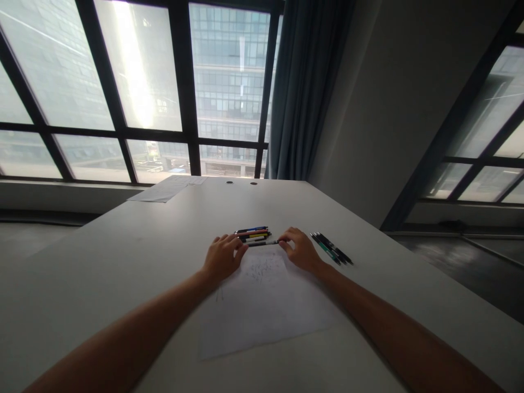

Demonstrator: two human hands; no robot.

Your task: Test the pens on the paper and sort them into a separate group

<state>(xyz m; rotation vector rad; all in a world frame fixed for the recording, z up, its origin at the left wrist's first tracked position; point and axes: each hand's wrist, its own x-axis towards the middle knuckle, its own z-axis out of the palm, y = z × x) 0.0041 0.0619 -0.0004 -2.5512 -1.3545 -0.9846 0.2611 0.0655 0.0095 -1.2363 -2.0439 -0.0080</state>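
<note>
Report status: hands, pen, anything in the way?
Left hand at left end of pen; right hand pinching right end. Pen crosswise near far edge of paper. Pen row close beyond, nothing seen blocking.

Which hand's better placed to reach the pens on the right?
Right, probably: the right hand is beside those pens, while the left hand is farther away. Both have fingers on the held pen, though.

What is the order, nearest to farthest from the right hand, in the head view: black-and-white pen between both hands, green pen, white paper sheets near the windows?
1. Black-and-white pen: at the right hand, left side.
2. Green pen: right side.
3. White paper sheets: far left.
</note>
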